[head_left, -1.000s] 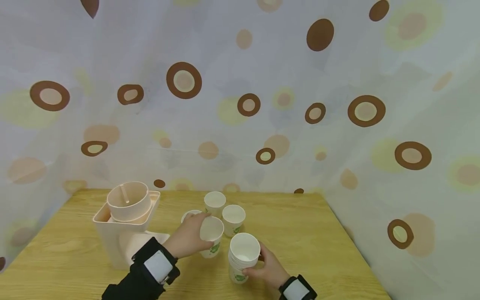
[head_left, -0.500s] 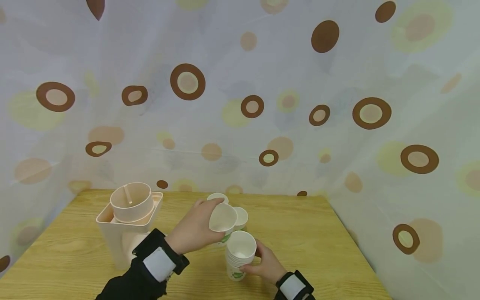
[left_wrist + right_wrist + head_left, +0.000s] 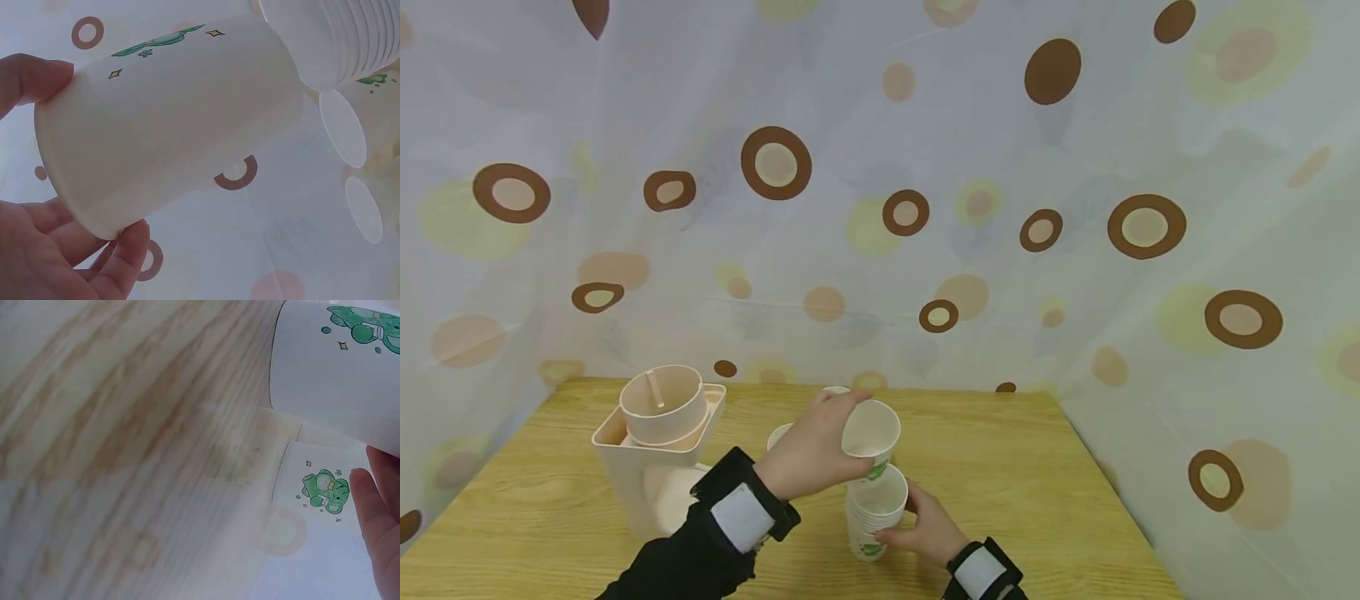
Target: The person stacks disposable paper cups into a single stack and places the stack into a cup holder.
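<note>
My left hand (image 3: 820, 446) holds a white paper cup (image 3: 874, 429) by its rim, thumb on one side and fingers on the other. In the left wrist view, a green print shows on this cup (image 3: 169, 125). It is tilted and hangs close over a stack of nested cups (image 3: 872, 512), overlapping its mouth in the head view. My right hand (image 3: 925, 525) grips that stack from the right side. The right wrist view shows my right fingers (image 3: 375, 519) by white cup walls with green bear prints (image 3: 325, 490). Behind my left hand, another cup (image 3: 778, 434) is partly hidden.
At the left stands a cream plastic bin (image 3: 640, 492) with a round cream container (image 3: 662, 417) set in its top. One more cup (image 3: 835, 389) peeks out behind my left hand. A spotted curtain (image 3: 850, 275) backs the wooden table (image 3: 1037, 500).
My left hand has lifted its cup from among the standing cups and carried it rightward to the stack. My right hand keeps hold of the stack.
</note>
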Available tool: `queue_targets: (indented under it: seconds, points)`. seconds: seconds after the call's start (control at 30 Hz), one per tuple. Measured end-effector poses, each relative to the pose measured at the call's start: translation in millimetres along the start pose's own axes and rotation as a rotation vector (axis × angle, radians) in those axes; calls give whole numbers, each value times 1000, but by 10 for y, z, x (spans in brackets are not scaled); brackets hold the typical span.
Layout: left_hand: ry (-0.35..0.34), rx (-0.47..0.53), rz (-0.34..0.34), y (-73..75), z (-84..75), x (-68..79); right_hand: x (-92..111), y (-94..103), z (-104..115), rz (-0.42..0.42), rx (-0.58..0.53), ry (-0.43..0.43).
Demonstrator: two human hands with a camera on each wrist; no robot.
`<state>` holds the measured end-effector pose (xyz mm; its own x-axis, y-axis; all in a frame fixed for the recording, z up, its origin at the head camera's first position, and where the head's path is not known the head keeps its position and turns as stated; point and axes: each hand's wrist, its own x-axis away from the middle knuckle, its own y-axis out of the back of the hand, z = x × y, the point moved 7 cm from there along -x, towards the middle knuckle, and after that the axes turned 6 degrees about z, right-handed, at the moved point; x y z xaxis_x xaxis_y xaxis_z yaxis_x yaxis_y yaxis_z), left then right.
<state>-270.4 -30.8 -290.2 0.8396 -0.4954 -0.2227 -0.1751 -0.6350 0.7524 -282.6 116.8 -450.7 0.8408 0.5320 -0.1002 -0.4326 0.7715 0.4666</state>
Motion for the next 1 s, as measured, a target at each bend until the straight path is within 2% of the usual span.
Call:
queue_targets:
  seconds: [0.33, 0.6, 0.8, 1.0]
  points:
    - [10, 51, 115, -203, 1, -46, -5, -2, 9, 26, -27, -23]
    - [-21, 13, 122, -319, 49, -33, 0, -5, 12, 26, -29, -20]
    - [-70, -36, 114, -349, 48, -43, 5, 0, 9, 16, -5, -15]
    - [-93, -29, 119, -366, 53, -28, 4, -4, 1, 20, -17, -24]
